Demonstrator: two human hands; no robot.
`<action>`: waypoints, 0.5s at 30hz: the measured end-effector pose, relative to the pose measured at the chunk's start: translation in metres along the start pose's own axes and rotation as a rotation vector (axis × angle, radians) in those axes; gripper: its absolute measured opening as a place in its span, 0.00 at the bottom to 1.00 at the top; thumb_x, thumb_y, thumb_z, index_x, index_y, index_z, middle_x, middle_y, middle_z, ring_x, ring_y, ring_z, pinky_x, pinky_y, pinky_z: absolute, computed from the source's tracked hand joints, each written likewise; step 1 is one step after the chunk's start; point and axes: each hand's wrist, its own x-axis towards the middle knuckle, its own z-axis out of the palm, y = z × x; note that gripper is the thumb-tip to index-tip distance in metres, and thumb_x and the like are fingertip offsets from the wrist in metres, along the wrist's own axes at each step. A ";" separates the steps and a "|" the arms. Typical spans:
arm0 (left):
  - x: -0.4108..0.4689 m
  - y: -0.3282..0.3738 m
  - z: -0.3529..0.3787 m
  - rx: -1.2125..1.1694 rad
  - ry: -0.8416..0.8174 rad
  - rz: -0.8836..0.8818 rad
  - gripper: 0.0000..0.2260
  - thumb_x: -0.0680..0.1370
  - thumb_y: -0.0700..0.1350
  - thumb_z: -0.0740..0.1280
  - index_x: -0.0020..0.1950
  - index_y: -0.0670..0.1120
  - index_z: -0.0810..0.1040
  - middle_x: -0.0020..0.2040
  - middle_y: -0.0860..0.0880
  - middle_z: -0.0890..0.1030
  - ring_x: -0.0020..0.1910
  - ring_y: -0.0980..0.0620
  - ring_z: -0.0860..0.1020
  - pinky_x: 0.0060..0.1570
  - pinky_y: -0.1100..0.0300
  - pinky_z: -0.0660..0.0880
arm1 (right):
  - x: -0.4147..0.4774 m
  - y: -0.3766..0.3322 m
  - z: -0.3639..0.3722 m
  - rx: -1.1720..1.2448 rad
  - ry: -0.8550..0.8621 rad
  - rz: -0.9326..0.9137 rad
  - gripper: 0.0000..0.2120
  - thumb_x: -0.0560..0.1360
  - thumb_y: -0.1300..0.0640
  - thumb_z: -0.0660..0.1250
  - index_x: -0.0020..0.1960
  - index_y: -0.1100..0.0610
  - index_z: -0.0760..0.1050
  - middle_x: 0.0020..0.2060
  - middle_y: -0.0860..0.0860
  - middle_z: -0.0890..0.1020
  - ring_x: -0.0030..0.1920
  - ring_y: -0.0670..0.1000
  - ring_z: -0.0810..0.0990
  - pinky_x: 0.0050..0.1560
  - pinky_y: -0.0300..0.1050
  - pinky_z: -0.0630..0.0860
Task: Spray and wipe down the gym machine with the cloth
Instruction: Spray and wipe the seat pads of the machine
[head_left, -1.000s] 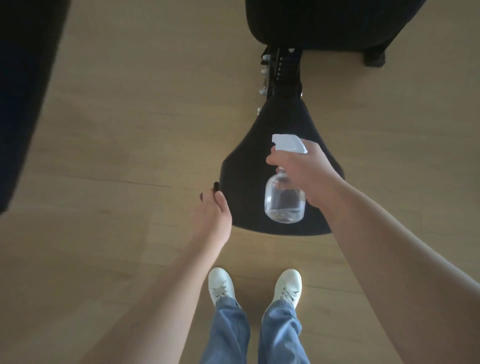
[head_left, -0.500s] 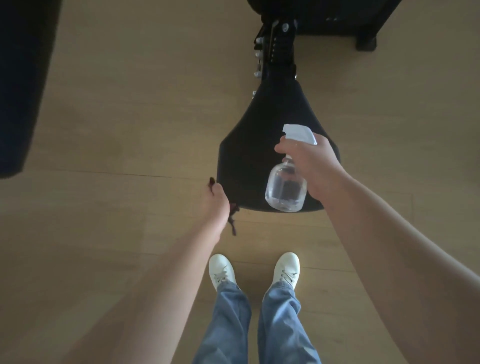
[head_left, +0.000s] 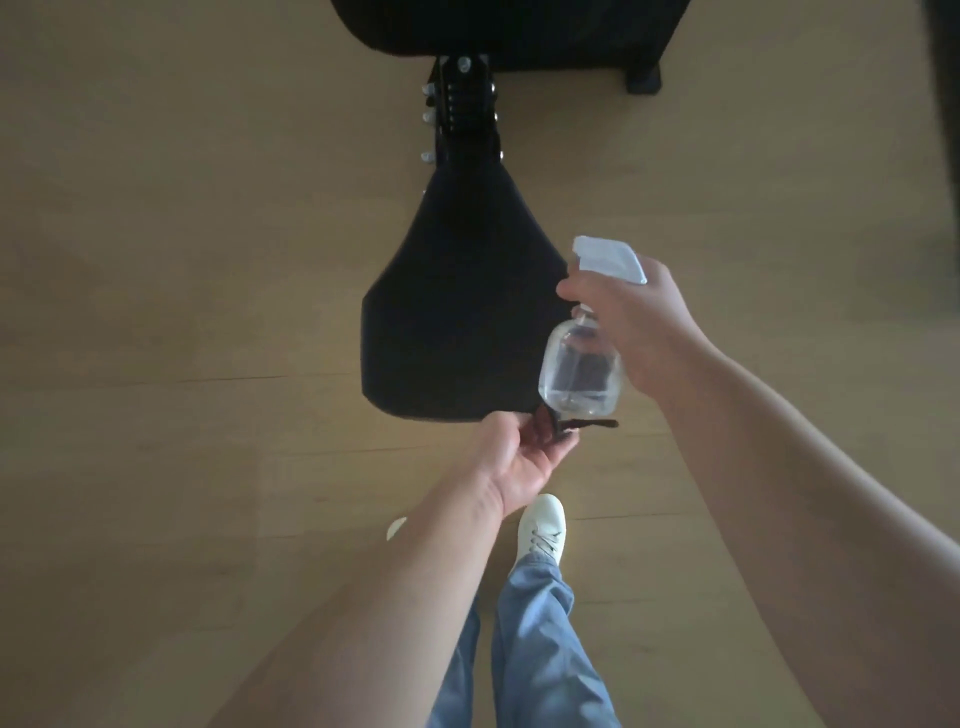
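Overhead, right hand (head_left: 644, 325) gripping spray bottle (head_left: 579, 376)

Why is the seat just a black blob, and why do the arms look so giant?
Head view: dim light flattens the black padded gym seat into a shape without detail. Head view: the wide lens swells the forearms near the bottom edge. Head view: the dark cloth in the left hand is soft and murky.

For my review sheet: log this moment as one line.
right hand: grips spray bottle over black seat pad | left hand: holds dark cloth at pad's near edge
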 end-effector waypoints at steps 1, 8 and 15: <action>0.004 -0.008 0.011 0.013 -0.005 -0.021 0.15 0.82 0.28 0.52 0.42 0.34 0.75 0.51 0.37 0.79 0.65 0.38 0.79 0.59 0.39 0.80 | 0.002 0.004 -0.015 -0.026 0.040 -0.005 0.06 0.72 0.59 0.75 0.48 0.54 0.81 0.39 0.49 0.78 0.40 0.50 0.79 0.45 0.51 0.86; -0.017 -0.024 0.030 0.143 -0.003 0.021 0.10 0.83 0.35 0.57 0.52 0.33 0.77 0.51 0.35 0.82 0.49 0.39 0.82 0.47 0.50 0.84 | 0.005 0.032 -0.075 -0.002 0.188 0.043 0.06 0.71 0.60 0.75 0.46 0.52 0.81 0.39 0.50 0.78 0.39 0.50 0.78 0.46 0.53 0.86; -0.025 -0.025 -0.013 2.287 0.019 1.130 0.23 0.78 0.43 0.62 0.74 0.48 0.70 0.55 0.46 0.81 0.49 0.43 0.80 0.47 0.50 0.77 | -0.004 0.046 -0.079 0.058 0.160 0.048 0.07 0.69 0.58 0.73 0.46 0.51 0.81 0.38 0.48 0.78 0.39 0.49 0.78 0.42 0.48 0.84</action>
